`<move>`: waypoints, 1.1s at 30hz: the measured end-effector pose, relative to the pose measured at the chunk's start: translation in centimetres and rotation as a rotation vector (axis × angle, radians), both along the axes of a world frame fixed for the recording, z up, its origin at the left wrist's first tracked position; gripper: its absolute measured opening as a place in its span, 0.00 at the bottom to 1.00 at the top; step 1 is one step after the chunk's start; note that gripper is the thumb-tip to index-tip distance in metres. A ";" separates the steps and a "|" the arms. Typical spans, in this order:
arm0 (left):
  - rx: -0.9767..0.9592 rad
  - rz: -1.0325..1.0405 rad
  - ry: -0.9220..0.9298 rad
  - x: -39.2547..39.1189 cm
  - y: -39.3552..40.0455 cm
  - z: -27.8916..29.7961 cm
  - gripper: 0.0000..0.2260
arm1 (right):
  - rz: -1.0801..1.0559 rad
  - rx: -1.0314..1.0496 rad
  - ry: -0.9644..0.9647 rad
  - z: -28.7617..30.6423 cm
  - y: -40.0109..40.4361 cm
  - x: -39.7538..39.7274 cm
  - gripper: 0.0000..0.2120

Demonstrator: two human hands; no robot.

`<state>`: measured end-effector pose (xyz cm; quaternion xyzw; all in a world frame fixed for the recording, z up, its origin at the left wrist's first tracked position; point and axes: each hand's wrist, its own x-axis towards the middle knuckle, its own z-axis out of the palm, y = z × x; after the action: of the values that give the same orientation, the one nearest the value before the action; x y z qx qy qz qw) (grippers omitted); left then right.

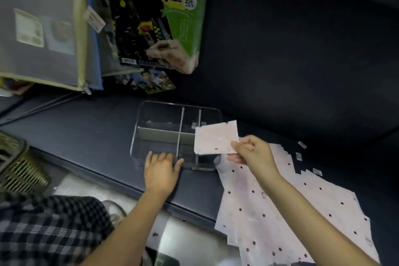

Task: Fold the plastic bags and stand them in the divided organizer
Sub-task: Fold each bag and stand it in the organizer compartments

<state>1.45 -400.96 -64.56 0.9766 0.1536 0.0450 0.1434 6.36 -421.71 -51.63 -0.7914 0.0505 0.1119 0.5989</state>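
Folded bag going into organizer, right end.

Head view: right hand (250, 151) pinches a folded bag (216, 138) by its near corner, holding it above the right-end slots of the clear organizer (138, 127); bag sits just left of the fingers, not yet down between the dividers. Left hand (160, 169), fingers spread flat, presses the organizer's near edge on the dark surface (86, 136). Unfolded bags (280, 211) lie right of it, overhanging the edge. Risk: the one-corner pinch may let the fold spring open or catch a divider; the light organizer may slide if the left hand lifts.
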 end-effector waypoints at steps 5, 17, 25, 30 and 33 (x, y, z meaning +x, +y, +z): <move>-0.121 -0.027 -0.055 -1.2 0.7 -1.2 0.18 | 0.123 -0.131 -0.134 -0.6 10.1 4.8 0.08; -0.348 -0.023 -0.282 -1.3 1.1 -2.2 0.19 | 0.482 -0.788 -0.351 -5.9 21.7 8.4 0.05; -0.345 -0.015 -0.319 -1.3 1.1 -2.0 0.18 | 0.605 -0.613 -0.176 -8.0 23.7 8.0 0.15; -0.338 -0.020 -0.271 -1.2 1.2 -2.2 0.20 | 0.882 -0.517 -0.088 -7.8 21.5 8.0 0.19; -0.338 -0.028 -0.269 -1.3 1.4 -2.2 0.18 | 0.993 -0.634 -0.106 -7.3 19.4 7.8 0.23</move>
<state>0.16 -399.52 -66.81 0.9260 0.1247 0.1464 0.3248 14.17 -402.30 -58.93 -0.8650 -0.3252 0.3185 0.2109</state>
